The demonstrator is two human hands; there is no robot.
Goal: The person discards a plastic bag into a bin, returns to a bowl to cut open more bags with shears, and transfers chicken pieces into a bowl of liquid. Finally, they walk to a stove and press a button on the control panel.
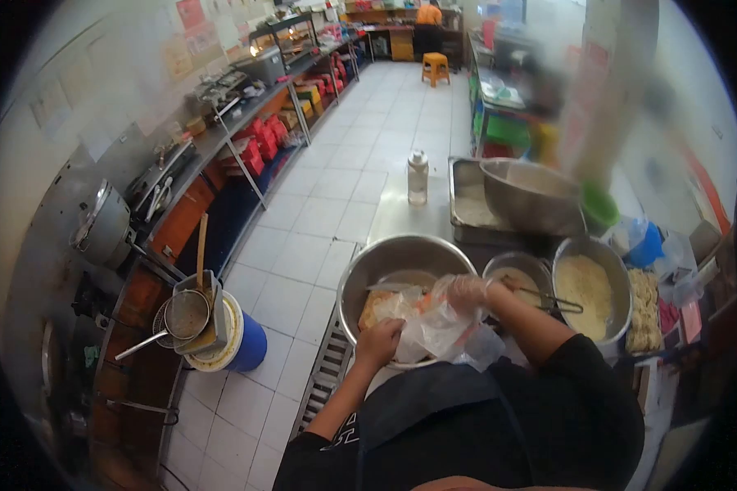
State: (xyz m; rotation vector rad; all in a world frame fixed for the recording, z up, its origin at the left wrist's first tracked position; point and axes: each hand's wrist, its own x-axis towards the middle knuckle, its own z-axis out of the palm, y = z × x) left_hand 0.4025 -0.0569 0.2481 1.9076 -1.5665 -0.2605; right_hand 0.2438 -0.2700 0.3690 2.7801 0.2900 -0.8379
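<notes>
Plastic bag (438,331): there is one, clear and crumpled, held over the near edge of the big bowl (401,245) in the middle of the scene. Two hands grip it. The left hand (378,340) is closed on the near left side of the plastic bag. The right hand (465,290), in a thin clear glove, pinches the top of it.

Four round metal bowls show. They are the big bowl, a small bowl (516,263) just right of it, a yellow-mix bowl (590,282) further right, and a far bowl (528,192) tilted on one metal tray (465,204). One metal tool (553,301) lies across the small bowl. One bottle (418,176) stands far on the table. One blue bucket (241,340) sits on the floor at the left, with one strainer (187,315) on top. One orange stool (436,67) stands far away.

Something orange is in the bag, but it is hard to make out. The far right is blurry. The person's arms are cut off at the near edge.
</notes>
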